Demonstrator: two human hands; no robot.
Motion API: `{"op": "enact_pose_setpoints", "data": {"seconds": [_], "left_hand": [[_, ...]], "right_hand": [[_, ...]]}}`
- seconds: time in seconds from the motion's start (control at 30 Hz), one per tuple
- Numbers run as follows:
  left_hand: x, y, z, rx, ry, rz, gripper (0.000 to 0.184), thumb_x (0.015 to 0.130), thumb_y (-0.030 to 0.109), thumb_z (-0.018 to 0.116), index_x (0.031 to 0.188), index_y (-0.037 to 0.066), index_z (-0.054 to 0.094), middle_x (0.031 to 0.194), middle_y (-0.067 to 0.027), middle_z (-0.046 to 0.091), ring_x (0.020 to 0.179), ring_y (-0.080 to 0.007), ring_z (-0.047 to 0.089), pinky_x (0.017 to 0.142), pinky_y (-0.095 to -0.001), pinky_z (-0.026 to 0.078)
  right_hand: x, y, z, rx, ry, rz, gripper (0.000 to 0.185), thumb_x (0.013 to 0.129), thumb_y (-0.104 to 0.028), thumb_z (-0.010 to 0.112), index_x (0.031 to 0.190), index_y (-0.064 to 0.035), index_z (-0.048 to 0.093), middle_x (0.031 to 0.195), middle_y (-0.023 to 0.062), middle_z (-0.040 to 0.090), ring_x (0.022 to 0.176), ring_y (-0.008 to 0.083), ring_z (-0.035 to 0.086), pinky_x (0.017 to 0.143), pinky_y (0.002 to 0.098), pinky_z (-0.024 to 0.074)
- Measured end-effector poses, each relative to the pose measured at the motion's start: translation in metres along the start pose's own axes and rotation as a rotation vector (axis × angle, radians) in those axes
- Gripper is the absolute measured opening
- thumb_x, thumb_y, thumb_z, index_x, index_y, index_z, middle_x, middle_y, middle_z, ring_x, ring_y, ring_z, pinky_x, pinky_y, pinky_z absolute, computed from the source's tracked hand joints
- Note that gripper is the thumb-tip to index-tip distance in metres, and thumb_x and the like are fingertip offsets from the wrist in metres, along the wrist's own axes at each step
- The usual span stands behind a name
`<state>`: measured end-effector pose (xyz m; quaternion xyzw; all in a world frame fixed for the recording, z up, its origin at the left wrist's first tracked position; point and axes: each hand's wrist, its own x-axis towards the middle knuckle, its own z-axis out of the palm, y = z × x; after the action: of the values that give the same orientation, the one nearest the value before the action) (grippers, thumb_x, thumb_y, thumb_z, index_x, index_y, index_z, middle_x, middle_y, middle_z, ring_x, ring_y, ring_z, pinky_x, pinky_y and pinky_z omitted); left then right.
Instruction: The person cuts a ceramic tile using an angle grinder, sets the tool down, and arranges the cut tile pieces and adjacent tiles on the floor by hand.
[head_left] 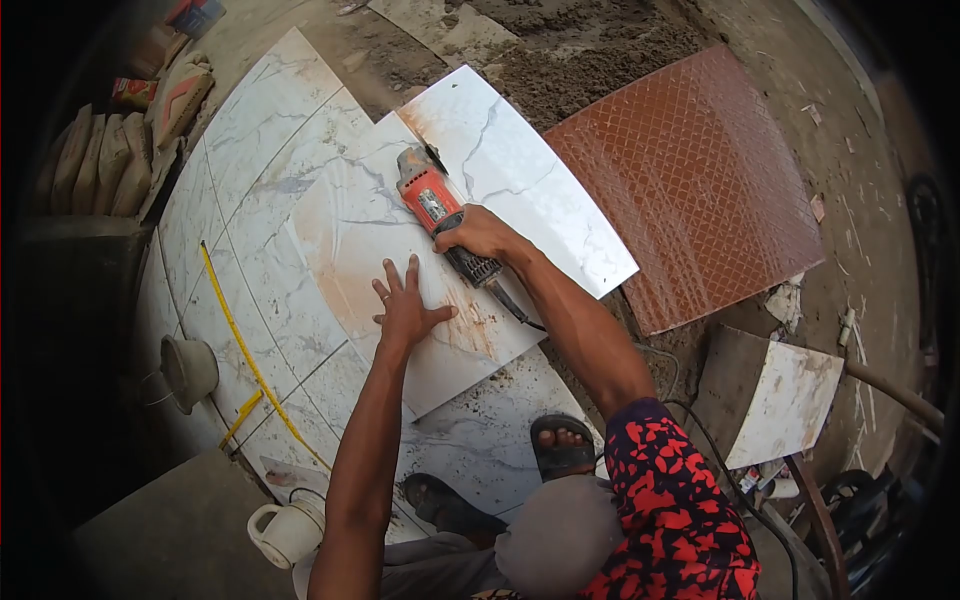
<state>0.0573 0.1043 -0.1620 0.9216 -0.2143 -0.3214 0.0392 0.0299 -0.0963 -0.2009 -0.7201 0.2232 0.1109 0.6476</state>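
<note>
White floor tiles [265,175] with grey veining and dark joints cover the ground on the left, streaked with dirt. Loose dark soil [580,60] spreads across the far side, and bare brown ground [830,150], littered with pale scraps [812,115], runs down the right. Sacks [132,165] stand upper left, above deep shadow. Diffuse light brightens the middle.

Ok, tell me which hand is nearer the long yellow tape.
Left. The left hand lies spread on the marbled tile, right of the yellow tape; the right hand, gripping the grinder, is farther off on that side.
</note>
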Motion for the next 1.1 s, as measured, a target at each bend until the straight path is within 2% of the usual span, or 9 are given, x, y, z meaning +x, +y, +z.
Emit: {"op": "enact_pose_setpoints", "data": {"seconds": [0.17,0.23,0.57,0.63,1.07,1.1], "left_hand": [[0.001,-0.001,0.002,0.002,0.009,0.003,0.120,0.061,0.045,0.088,0.154,0.022,0.016,0.158,-0.0250,-0.003,0.139,-0.0598,0.006,0.090,-0.0822,0.031],[0.003,-0.003,0.004,0.042,0.017,-0.005,0.126,0.057,0.051,0.088,0.155,0.023,0.014,0.159,-0.0241,-0.001,0.140,-0.0587,0.008,0.089,-0.0803,0.035],[0.004,-0.005,0.005,0.046,0.020,0.009,0.127,0.056,0.052,0.088,0.155,0.022,0.014,0.158,-0.0256,0.000,0.139,-0.0596,0.008,0.088,-0.0803,0.035],[0.004,-0.004,0.005,0.041,0.017,0.002,0.127,0.056,0.052,0.088,0.155,0.021,0.014,0.158,-0.0256,0.001,0.139,-0.0599,0.009,0.088,-0.0803,0.035],[0.003,-0.003,0.004,0.045,0.025,0.007,0.127,0.056,0.052,0.088,0.155,0.022,0.014,0.158,-0.0260,0.001,0.138,-0.0602,0.010,0.089,-0.0797,0.035],[0.002,-0.003,0.004,0.023,0.021,0.011,0.124,0.058,0.050,0.088,0.154,0.022,0.015,0.158,-0.0257,0.000,0.139,-0.0601,0.008,0.089,-0.0810,0.033]], "right_hand": [[-0.004,0.002,0.001,0.017,-0.008,0.002,0.061,0.056,-0.038,0.077,0.089,0.0121,0.068,0.086,0.0227,0.069,0.075,0.0303,0.066,0.069,0.0355,0.0507],[-0.006,0.003,0.001,0.005,-0.007,0.016,0.061,0.056,-0.038,0.077,0.089,0.0118,0.068,0.086,0.0226,0.069,0.076,0.0305,0.066,0.070,0.0356,0.0507],[-0.010,0.011,0.004,0.007,0.002,-0.008,0.062,0.056,-0.039,0.077,0.087,0.0137,0.067,0.085,0.0237,0.068,0.076,0.0314,0.066,0.070,0.0363,0.0508],[-0.009,0.014,0.005,-0.003,-0.018,0.019,0.043,0.059,-0.029,0.076,0.088,0.0015,0.064,0.081,0.0121,0.066,0.072,0.0206,0.061,0.067,0.0317,0.0477],[-0.021,0.013,0.004,-0.017,-0.020,0.030,0.044,0.060,-0.029,0.075,0.089,0.0014,0.064,0.080,0.0120,0.066,0.071,0.0207,0.060,0.066,0.0322,0.0477],[-0.021,0.014,0.005,-0.003,-0.005,0.015,0.051,0.058,-0.034,0.076,0.087,0.0060,0.066,0.082,0.0170,0.067,0.072,0.0255,0.063,0.067,0.0343,0.0489]]}}
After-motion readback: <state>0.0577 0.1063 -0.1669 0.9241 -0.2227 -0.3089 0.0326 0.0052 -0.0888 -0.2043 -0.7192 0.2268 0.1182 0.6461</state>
